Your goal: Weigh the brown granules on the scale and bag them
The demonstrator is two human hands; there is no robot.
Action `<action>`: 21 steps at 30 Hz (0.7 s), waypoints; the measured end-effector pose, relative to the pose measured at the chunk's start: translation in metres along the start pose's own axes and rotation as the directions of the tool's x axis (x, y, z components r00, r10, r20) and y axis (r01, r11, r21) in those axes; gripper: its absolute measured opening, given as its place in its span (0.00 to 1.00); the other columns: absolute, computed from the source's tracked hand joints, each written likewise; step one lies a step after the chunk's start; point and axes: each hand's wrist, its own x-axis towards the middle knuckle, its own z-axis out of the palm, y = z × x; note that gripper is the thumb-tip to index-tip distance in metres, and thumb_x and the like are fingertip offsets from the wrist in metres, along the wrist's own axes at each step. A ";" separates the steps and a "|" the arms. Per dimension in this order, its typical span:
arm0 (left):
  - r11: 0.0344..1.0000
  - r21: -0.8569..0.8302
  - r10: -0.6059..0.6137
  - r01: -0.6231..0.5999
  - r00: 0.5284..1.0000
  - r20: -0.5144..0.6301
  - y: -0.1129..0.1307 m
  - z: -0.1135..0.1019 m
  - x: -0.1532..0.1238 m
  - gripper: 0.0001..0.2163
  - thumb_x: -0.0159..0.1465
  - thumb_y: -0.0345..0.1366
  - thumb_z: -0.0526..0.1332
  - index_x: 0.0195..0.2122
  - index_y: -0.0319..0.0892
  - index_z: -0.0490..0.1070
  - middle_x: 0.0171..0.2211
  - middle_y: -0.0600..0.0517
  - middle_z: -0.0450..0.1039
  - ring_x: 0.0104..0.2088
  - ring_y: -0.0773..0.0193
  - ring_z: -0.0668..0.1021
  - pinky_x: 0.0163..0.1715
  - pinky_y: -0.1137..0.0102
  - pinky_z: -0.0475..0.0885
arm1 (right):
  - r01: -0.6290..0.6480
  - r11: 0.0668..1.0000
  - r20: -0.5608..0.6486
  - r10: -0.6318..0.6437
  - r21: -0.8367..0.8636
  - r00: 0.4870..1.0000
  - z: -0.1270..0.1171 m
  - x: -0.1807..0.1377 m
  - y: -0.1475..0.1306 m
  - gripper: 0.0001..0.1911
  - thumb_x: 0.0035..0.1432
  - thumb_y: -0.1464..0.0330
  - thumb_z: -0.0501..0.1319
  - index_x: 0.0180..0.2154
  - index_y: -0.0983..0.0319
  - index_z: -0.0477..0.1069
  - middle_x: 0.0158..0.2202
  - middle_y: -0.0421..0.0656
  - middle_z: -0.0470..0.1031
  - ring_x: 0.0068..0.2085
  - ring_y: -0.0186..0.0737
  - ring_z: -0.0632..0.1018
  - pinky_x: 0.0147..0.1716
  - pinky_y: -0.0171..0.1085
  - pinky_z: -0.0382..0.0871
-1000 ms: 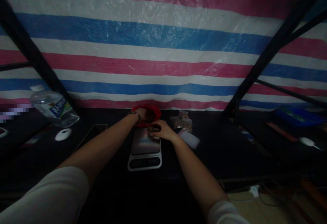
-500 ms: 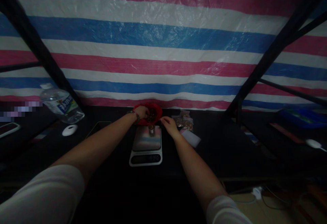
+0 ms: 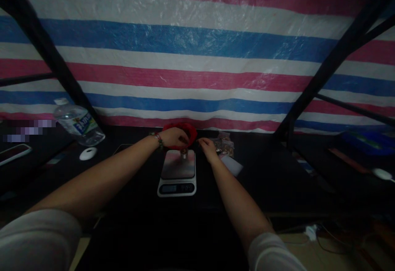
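A small kitchen scale [image 3: 177, 173] lies on the dark table in front of me, with a little container [image 3: 184, 153] standing near the far edge of its platform. Behind it sits a red bowl [image 3: 190, 131] of small dark pieces. My left hand [image 3: 174, 137] hovers over the bowl and the container, its fingers pinched together on something too small to make out. My right hand [image 3: 207, 147] rests on the table just right of the scale, fingers loosely apart, next to several small clear filled bags [image 3: 224, 146].
A water bottle [image 3: 78, 122] lies tilted at the left, with a white mouse [image 3: 88, 153] and a phone [image 3: 15, 153] near it. A white pad [image 3: 232, 165] lies right of the scale. Black frame bars slant up on both sides. A striped tarp hangs behind.
My right hand let go of the container on the scale and moved off to the right. My left hand came from inside the red bowl to above the container.
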 end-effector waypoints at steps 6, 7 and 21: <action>0.991 0.104 0.084 -0.090 0.995 0.053 0.015 0.010 -0.008 0.09 0.53 0.33 0.62 0.34 0.47 0.79 0.33 0.54 0.77 0.34 0.64 0.76 0.36 0.75 0.65 | -0.012 1.000 -0.020 0.012 0.001 1.000 0.000 0.000 0.002 0.17 0.53 0.58 0.55 0.33 0.63 0.75 0.25 0.39 0.72 0.27 0.35 0.71 0.28 0.32 0.64; 0.987 0.124 0.095 -0.101 0.994 0.059 0.015 0.011 -0.008 0.09 0.53 0.33 0.61 0.34 0.47 0.79 0.33 0.54 0.77 0.34 0.64 0.76 0.35 0.75 0.65 | -0.006 1.000 -0.020 0.006 0.003 1.000 0.000 0.001 0.003 0.17 0.53 0.58 0.55 0.33 0.63 0.75 0.25 0.40 0.72 0.28 0.35 0.71 0.28 0.32 0.64; 0.987 0.142 0.070 -0.074 0.997 0.033 0.013 0.012 -0.013 0.11 0.53 0.35 0.63 0.38 0.45 0.77 0.37 0.52 0.77 0.37 0.61 0.76 0.38 0.74 0.65 | 0.015 0.999 -0.028 -0.014 0.041 1.000 0.001 0.004 0.014 0.16 0.53 0.60 0.55 0.32 0.63 0.76 0.26 0.39 0.72 0.28 0.34 0.70 0.29 0.32 0.63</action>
